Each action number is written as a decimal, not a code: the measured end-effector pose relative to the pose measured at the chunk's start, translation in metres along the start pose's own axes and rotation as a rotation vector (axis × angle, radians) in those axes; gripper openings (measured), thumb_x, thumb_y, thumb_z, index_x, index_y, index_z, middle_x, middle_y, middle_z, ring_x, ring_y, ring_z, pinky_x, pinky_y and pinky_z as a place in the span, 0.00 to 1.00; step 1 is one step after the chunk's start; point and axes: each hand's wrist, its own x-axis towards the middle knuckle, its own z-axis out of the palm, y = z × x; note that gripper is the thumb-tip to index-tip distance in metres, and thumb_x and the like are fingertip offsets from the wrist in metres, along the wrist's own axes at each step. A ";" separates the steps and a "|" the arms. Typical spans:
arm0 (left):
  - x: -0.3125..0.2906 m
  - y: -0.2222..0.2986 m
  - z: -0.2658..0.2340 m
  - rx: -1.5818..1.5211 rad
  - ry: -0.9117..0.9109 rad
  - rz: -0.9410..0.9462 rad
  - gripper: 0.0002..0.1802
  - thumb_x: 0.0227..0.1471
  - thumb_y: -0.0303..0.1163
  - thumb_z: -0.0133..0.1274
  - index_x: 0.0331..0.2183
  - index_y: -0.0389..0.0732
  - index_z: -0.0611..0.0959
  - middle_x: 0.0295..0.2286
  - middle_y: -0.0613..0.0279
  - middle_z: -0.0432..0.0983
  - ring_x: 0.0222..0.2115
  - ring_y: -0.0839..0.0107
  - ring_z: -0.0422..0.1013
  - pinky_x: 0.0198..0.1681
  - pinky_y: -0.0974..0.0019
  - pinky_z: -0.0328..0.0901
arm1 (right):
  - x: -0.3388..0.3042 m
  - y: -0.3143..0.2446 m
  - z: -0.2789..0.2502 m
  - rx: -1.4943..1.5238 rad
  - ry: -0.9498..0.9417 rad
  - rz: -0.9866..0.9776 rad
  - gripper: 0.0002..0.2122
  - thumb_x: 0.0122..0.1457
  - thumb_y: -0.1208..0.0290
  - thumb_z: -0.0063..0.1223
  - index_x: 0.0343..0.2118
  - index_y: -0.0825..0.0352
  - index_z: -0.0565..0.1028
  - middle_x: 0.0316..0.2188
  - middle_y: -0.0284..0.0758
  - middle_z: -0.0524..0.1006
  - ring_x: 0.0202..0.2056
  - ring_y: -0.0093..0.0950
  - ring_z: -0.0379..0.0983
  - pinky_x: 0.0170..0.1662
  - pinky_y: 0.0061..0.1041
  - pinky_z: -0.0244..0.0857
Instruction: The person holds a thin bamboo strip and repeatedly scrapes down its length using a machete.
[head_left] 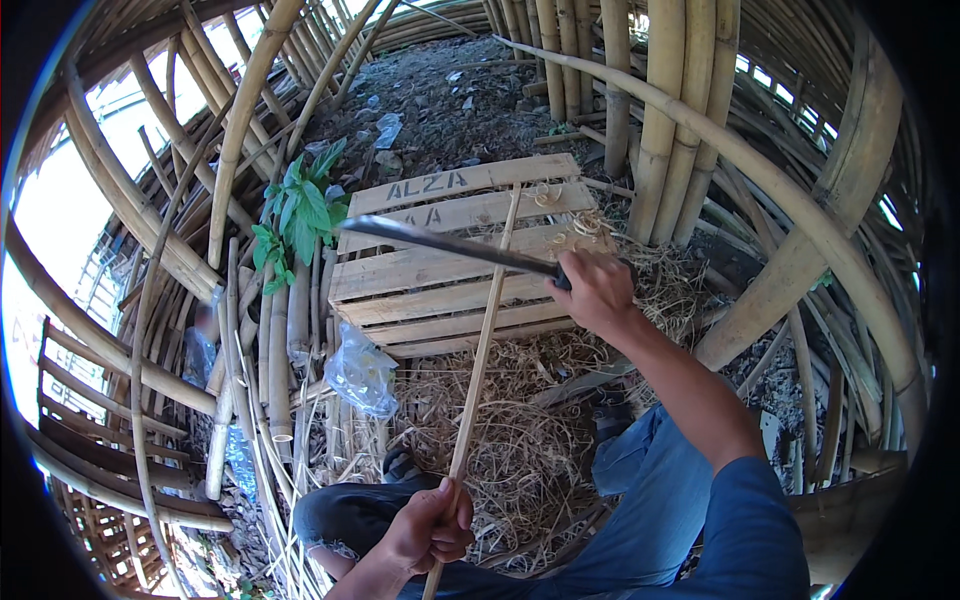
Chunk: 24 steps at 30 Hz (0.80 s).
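My left hand (432, 524) is closed round the lower part of a long, thin bamboo strip (483, 350), near my knee. The strip slants up and away, and its far end lies over a slatted wooden crate (440, 275). In my right hand (598, 288) is the dark handle of a long-bladed knife (440, 240). Its blade points left, crossing the strip above the crate; whether it touches the strip I cannot tell. Curled shavings (575, 235) lie on the crate's right end.
Shavings (530, 440) cover the ground between my legs. Upright bamboo poles (665, 120) and a bent pole (780, 175) stand at the right. Bamboo lengths (280, 370), a leafy green plant (300, 210) and a clear plastic bag (360, 372) are at the left. Rubble (430, 100) lies behind the crate.
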 end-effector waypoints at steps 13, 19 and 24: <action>-0.002 0.003 -0.002 -0.067 -0.060 -0.072 0.27 0.61 0.54 0.32 0.25 0.41 0.69 0.10 0.76 0.46 0.11 0.83 0.43 0.11 0.76 0.40 | 0.003 0.019 0.016 -0.090 -0.087 0.040 0.17 0.43 0.60 0.65 0.27 0.66 0.69 0.20 0.37 0.75 0.20 0.32 0.74 0.22 0.28 0.69; -0.002 0.002 -0.005 -0.082 -0.016 -0.086 0.26 0.61 0.53 0.33 0.25 0.42 0.68 0.10 0.77 0.47 0.11 0.83 0.44 0.11 0.76 0.40 | -0.011 0.016 0.013 -0.049 -0.057 -0.098 0.14 0.45 0.64 0.63 0.26 0.65 0.69 0.20 0.38 0.74 0.21 0.34 0.74 0.22 0.31 0.69; -0.010 0.002 -0.008 -0.138 -0.086 -0.114 0.25 0.62 0.52 0.33 0.24 0.41 0.68 0.10 0.76 0.47 0.11 0.84 0.44 0.11 0.77 0.40 | -0.008 0.025 0.017 -0.076 -0.057 0.044 0.15 0.48 0.61 0.61 0.28 0.67 0.70 0.20 0.37 0.75 0.21 0.33 0.74 0.21 0.33 0.69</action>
